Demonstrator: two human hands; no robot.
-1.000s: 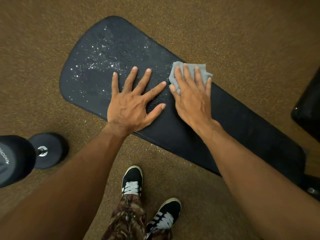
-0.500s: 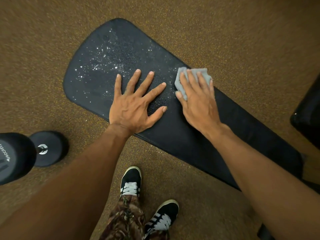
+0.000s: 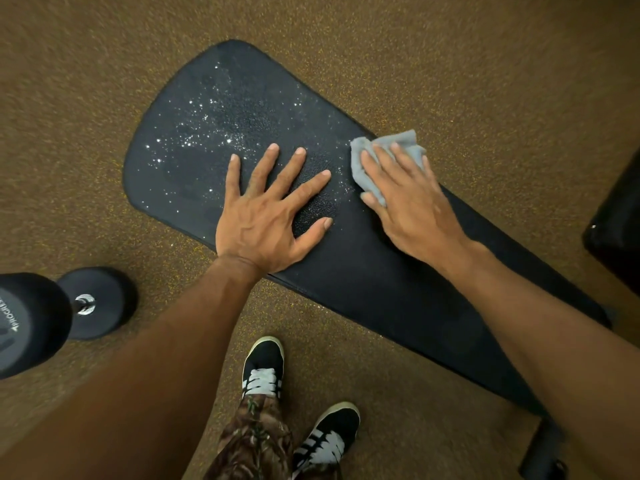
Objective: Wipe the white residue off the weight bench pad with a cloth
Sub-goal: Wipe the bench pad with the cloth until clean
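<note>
Fingers flat on both hands — the cloth sits right of the mess it has to reach.

Right hand (image 3: pixel 408 199) presses its fingers (image 3: pixel 382 161), lying close together, down on the crumpled grey cloth (image 3: pixel 384 150) at the far edge of the weight bench pad (image 3: pixel 363 271); the cloth is pinned under them, not clutched. Left hand (image 3: pixel 266 216) lies splayed wide and empty on the pad, just left of the cloth. White residue (image 3: pixel 204 133) speckles the broad rounded end, left and far of both hands. The pad's long axis runs from that far-left end down to the near right. Judging by this, the wipe must travel left along the axis — and the braced left hand lies partly in its path, nearer the specks than the cloth is.
</note>
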